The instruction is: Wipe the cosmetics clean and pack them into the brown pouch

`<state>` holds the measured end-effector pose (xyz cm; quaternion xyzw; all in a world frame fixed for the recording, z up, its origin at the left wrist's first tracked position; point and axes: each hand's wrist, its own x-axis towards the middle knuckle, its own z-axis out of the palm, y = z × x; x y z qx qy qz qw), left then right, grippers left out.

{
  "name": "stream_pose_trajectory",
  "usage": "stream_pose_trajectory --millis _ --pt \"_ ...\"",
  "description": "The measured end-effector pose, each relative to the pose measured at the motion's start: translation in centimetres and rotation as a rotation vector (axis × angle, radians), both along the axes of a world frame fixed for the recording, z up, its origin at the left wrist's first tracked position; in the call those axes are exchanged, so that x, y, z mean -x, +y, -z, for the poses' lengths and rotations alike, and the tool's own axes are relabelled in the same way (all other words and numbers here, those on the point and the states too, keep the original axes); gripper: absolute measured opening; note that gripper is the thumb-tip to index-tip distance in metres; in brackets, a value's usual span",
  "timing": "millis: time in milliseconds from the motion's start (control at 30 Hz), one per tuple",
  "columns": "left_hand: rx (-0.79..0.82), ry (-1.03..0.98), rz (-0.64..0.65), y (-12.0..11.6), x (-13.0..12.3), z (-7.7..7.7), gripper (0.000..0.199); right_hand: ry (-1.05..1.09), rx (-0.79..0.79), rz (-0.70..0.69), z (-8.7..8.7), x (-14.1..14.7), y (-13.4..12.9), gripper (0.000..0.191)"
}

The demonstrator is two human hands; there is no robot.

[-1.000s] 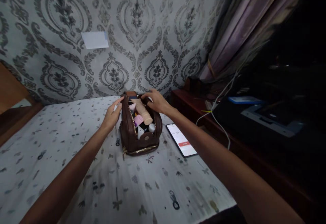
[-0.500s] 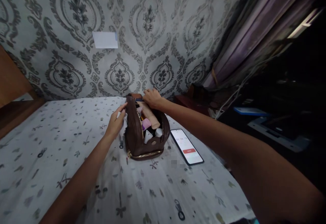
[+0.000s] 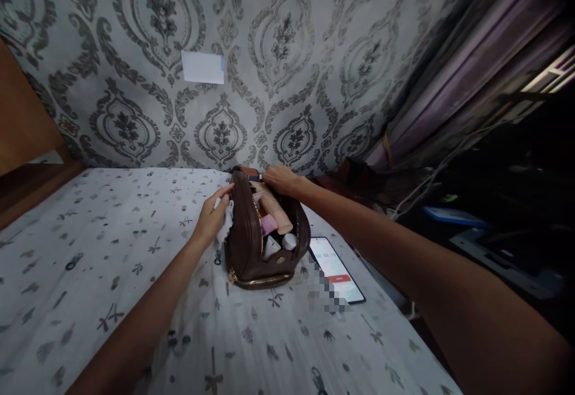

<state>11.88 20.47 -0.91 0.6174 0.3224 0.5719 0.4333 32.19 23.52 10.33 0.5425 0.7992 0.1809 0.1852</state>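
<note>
A brown cosmetic bag point(image 3: 245, 233) stands on the bed-like surface with its top unzipped. Inside it show a beige tube point(image 3: 276, 208), a pink item point(image 3: 269, 225), a white pointed item point(image 3: 271, 246) and a small round jar point(image 3: 289, 241). My left hand point(image 3: 213, 214) rests against the bag's left side, fingers stretched out. Between that hand and the bag is a crumpled white thing point(image 3: 224, 222), partly covered. My right hand point(image 3: 283, 179) is closed at the far end of the opening; its fingertips are hidden, so what they grip cannot be made out.
Right of the bag lies a lit phone point(image 3: 344, 278) on the patterned white cloth point(image 3: 148, 299). Behind stands a patterned wall point(image 3: 287, 83) bearing a white card point(image 3: 203, 67). A wooden piece point(image 3: 27, 113) is at left; a purple curtain point(image 3: 467, 83) and cables hang at right.
The view has shifted, so everything sits slightly farther right. My right hand's fingers have curled closer together at the bag's far end. My left hand stays at the bag's side.
</note>
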Motion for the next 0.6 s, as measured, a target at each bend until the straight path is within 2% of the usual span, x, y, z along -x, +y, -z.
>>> stream_pose_trajectory --millis 133,300,600 --pt "0.008 -0.021 0.016 0.0 0.1 0.0 0.044 0.026 -0.009 -0.019 -0.1 0.1 0.9 0.034" --pt "0.014 -0.023 0.030 0.1 0.3 0.1 0.043 0.071 -0.004 -0.014 -0.6 0.0 1.5 0.030" --pt "0.023 -0.023 0.033 0.1 0.2 0.2 0.045 0.220 0.001 0.116 -0.3 -0.8 0.8 0.024"
